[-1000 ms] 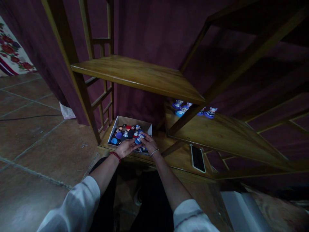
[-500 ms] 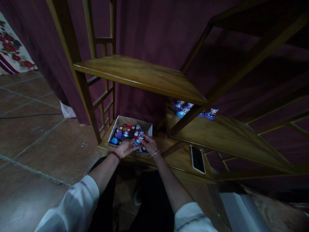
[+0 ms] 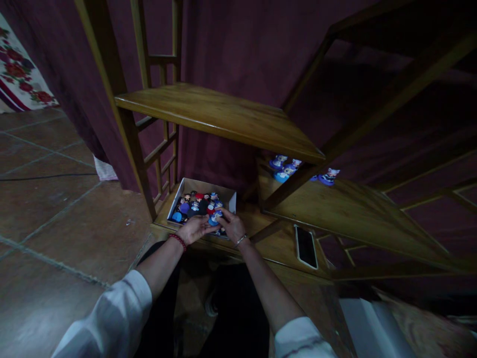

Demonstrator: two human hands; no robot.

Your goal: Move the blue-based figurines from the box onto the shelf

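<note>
Between my two hands, over the front of an open box, is a small blue and purple figurine (image 3: 214, 218). My right hand (image 3: 232, 226) pinches it from the right with thumb and fingers. My left hand (image 3: 194, 229) comes from the left, its fingers closed against the figurine's lower side. Behind them the shallow white box (image 3: 233, 203) holds a jumble of several small figurines with red, black and blue parts. My hands cover the box's front edge.
The box stands on a low wooden shelf (image 3: 257, 223). A phone (image 3: 306, 247) lies to its right. Several purple-based figurines (image 3: 328, 177) stand on a higher shelf (image 3: 357, 209). Another wooden board (image 3: 216, 109) juts out above the box. A dark red curtain (image 3: 231, 54) hangs behind.
Both hands stay nearly still, with the figurine still between them; it has turned slightly at most. The whole view has shifted a little.
</note>
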